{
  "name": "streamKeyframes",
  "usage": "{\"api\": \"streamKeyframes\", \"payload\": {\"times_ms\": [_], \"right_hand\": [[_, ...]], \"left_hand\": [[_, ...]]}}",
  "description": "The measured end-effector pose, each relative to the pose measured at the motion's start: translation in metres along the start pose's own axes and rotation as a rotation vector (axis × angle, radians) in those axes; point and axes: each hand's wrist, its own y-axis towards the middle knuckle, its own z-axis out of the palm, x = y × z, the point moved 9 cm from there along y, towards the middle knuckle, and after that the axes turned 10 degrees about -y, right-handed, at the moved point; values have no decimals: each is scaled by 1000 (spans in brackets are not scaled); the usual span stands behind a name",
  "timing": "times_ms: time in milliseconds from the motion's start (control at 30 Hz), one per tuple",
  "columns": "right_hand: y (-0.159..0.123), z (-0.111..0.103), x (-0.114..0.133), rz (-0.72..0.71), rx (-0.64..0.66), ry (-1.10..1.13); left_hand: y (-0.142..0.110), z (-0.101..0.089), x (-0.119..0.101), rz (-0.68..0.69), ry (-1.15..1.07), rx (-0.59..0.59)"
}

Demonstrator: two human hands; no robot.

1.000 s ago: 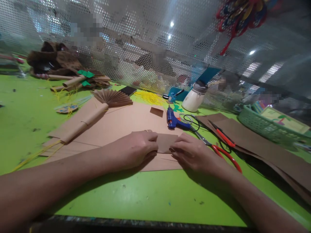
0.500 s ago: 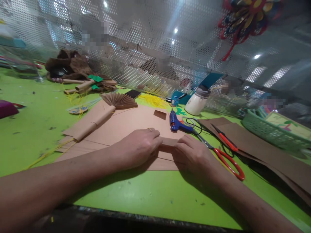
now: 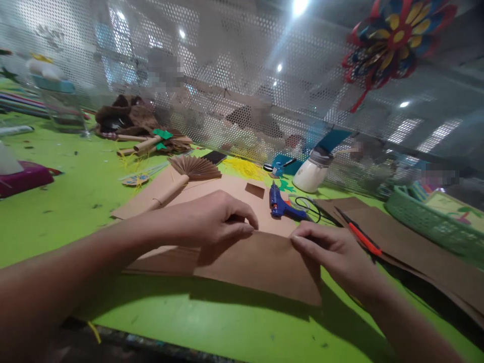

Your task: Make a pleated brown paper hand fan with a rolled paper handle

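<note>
A piece of brown paper point(image 3: 260, 264) hangs tilted toward me above the green table's front, its upper edge pinched in both hands. My left hand point(image 3: 223, 219) grips that edge between thumb and fingers near its middle. At its right end, my right hand point(image 3: 321, 242) pinches the same edge. Beneath lie larger sheets of brown paper point(image 3: 162, 261), partly covered by my left arm. Beyond my hands, a small folded brown paper piece point(image 3: 255, 189) rests on the sheets, beside a blue glue gun point(image 3: 279, 205). A rolled paper tube point(image 3: 172, 190) and a pleated paper fan point(image 3: 194, 167) lie past my left hand.
A red-handled cutter point(image 3: 363, 238) lies on brown sheets point(image 3: 412, 247) at the right, before a green basket point(image 3: 427, 222). A white jar point(image 3: 310, 174) and yellow strands point(image 3: 245, 167) stand toward the back. Paper rolls point(image 3: 147, 143) and a purple object point(image 3: 26, 177) are at left.
The paper, seen as a narrow strip between my hands before, now shows a broad face hanging toward me. My right hand has risen and covers the scissors. The view has shifted left.
</note>
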Motion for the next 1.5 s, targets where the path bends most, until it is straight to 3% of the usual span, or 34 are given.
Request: {"api": "streamKeyframes", "payload": {"times_ms": [133, 233, 300, 433, 533, 733, 967, 1133, 1333, 1500], "right_hand": [[12, 19, -8, -73, 15, -155], [17, 33, -10, -117, 32, -212], [19, 38, -11, -124, 52, -228], [22, 38, -12, -119, 87, -260], [22, 34, -10, -123, 95, -275], [25, 34, -6, -134, 118, -257], [26, 35, -13, -105, 83, -231], [22, 32, 3, -225, 52, -277], [21, 30, 12, -298, -49, -399], [25, 41, 9, -296, -8, -443]], "left_hand": [[6, 26, 25, -32, 35, 67], [8, 35, 36, -68, 57, 62], [10, 37, 42, -111, -56, 82], [11, 38, 52, -198, -490, 149], [12, 36, 55, -219, -602, 136], [9, 40, 48, -215, -341, 180], [9, 36, 45, -173, -259, 149], [13, 34, 44, -185, -151, 68], [18, 34, 34, -78, 105, -20], [23, 38, 39, -61, 162, 28]]}}
